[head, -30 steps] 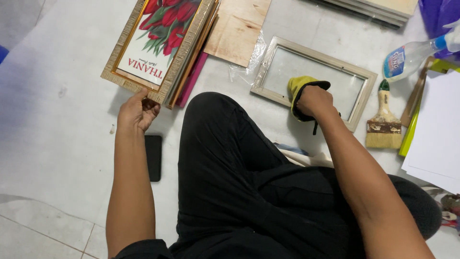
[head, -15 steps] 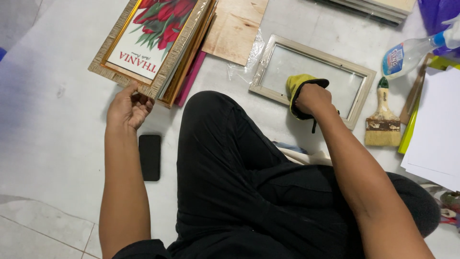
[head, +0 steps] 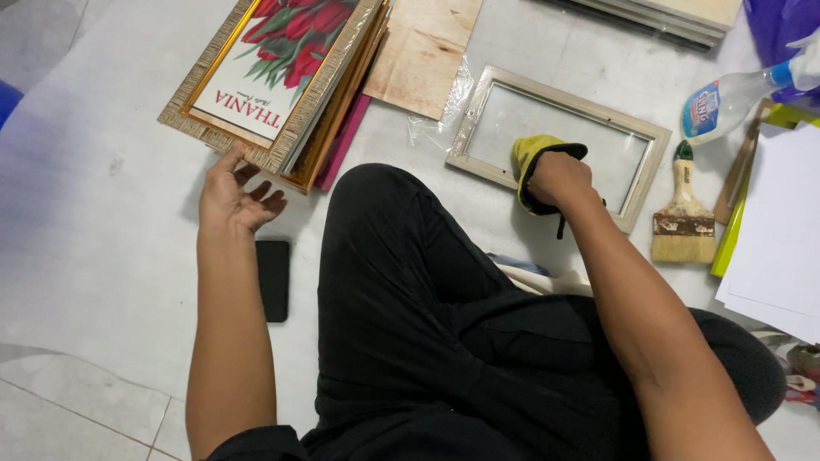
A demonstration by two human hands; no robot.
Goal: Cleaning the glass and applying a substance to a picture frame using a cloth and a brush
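Left hand (head: 232, 195) open, fingers spread, touching near corner of framed tulip picture (head: 272, 78) atop a frame stack on the floor. Right hand (head: 559, 179) closed on yellow cloth (head: 530, 154), pressed on glass of pale empty frame (head: 557, 141); paintbrush (head: 683, 213) beside.

The floor (head: 102, 256) was pale, glossy tile, nearly white, with thin grout lines showing only at the near left. Soft, even light lay over it — shadows were faint and short. No wall, window or furniture came into view; the floor ran to every edge. At the far left, a small blue patch (head: 7, 98) cut the edge.
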